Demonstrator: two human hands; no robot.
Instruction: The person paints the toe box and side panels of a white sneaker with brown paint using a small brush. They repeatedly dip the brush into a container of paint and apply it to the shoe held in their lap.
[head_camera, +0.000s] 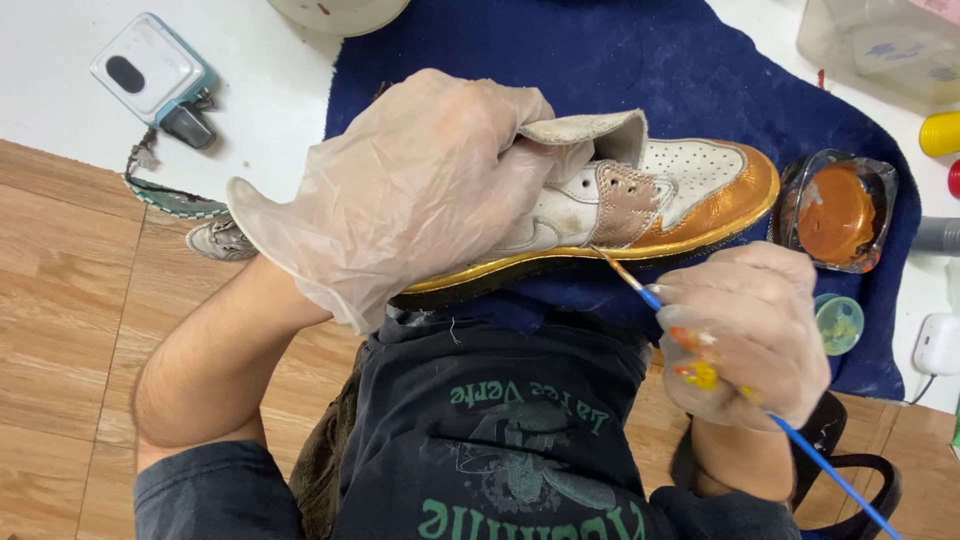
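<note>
A white sneaker (690, 190) with copper-gold painted toe and a gold sole edge lies on its side on a dark blue cloth (640, 60). My left hand (420, 180), in a thin clear glove, grips the shoe's heel and collar. My right hand (750, 335), also gloved and smeared with orange and yellow paint, holds a thin blue-handled paintbrush (640, 290). The brush tip touches the shoe's side just above the sole, below the beige eyelet panel.
A clear dish of copper paint (838, 212) sits right of the toe, with a small greenish cap (838, 322) below it. A clear plastic box (880, 45), a yellow object (942, 133), a white device (152, 68) and another shoe (220, 238) lie around. Wooden floor shows below.
</note>
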